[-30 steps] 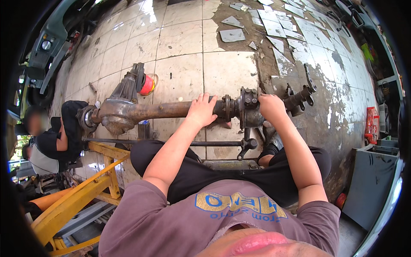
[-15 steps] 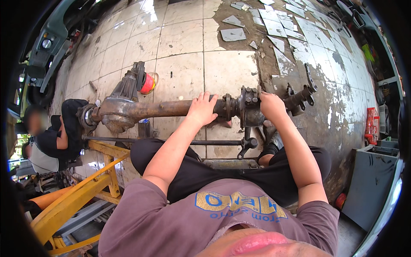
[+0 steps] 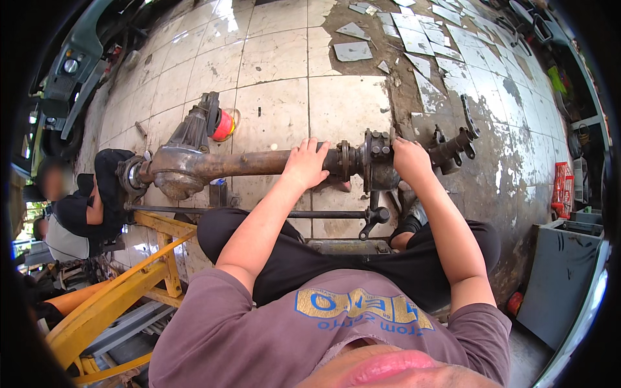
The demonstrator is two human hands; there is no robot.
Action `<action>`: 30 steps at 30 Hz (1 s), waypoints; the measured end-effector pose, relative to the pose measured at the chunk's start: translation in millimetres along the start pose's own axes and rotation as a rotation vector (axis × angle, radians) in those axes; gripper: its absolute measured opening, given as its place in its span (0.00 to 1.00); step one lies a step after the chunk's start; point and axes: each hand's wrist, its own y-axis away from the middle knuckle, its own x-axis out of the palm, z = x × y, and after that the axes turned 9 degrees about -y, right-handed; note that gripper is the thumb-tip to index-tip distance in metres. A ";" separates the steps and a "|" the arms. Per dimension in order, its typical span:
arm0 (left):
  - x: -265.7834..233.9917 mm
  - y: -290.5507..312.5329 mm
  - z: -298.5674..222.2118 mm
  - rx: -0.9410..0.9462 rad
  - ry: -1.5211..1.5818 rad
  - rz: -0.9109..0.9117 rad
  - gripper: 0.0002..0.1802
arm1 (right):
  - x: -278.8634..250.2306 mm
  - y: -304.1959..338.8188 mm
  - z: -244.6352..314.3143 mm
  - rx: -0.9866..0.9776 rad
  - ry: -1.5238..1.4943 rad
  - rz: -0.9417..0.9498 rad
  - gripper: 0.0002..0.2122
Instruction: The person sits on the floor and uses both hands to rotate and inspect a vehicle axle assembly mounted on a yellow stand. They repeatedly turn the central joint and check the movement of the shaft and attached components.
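A rusty vehicle axle point(image 3: 249, 165) lies across in front of me, its round differential housing point(image 3: 178, 171) toward the left. My left hand point(image 3: 306, 161) rests over the axle tube with its fingers apart, left of a bolted ring flange point(image 3: 345, 161). At the axle's right end is a dark, greasy steering knuckle point(image 3: 377, 152) with bolt heads on top. Closed at the knuckle's right edge is my right hand point(image 3: 411, 158); its fingertips are partly hidden. A darker spindle-like part point(image 3: 449, 152) sits just beyond that hand. Nearer me runs a thin tie rod point(image 3: 317, 215) with a joint end.
A yellow metal frame point(image 3: 123, 291) stands at the lower left, with another person point(image 3: 84, 207) seated behind it. A red and yellow roll point(image 3: 223, 125) is by the differential. Broken tiles point(image 3: 414, 39) litter the far floor. A grey cabinet point(image 3: 559, 278) and red crate point(image 3: 561, 191) stand right.
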 end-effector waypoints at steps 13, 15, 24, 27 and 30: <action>-1.0 0.3 -1.1 -0.001 -0.005 0.005 0.50 | -5.3 -1.7 4.9 0.016 0.003 0.024 0.10; -6.7 0.3 -0.8 0.004 0.013 0.044 0.51 | -2.2 -0.1 2.3 0.027 -0.004 0.006 0.10; -9.5 2.0 -0.9 0.001 0.025 0.054 0.51 | -12.9 -2.3 7.3 0.045 0.010 0.087 0.11; -7.2 1.0 0.0 -0.003 0.016 0.053 0.51 | -21.1 -4.3 9.9 0.053 0.035 0.188 0.11; -2.8 1.4 0.1 -0.008 0.003 0.024 0.50 | -21.1 -8.8 6.9 0.093 -0.017 0.195 0.11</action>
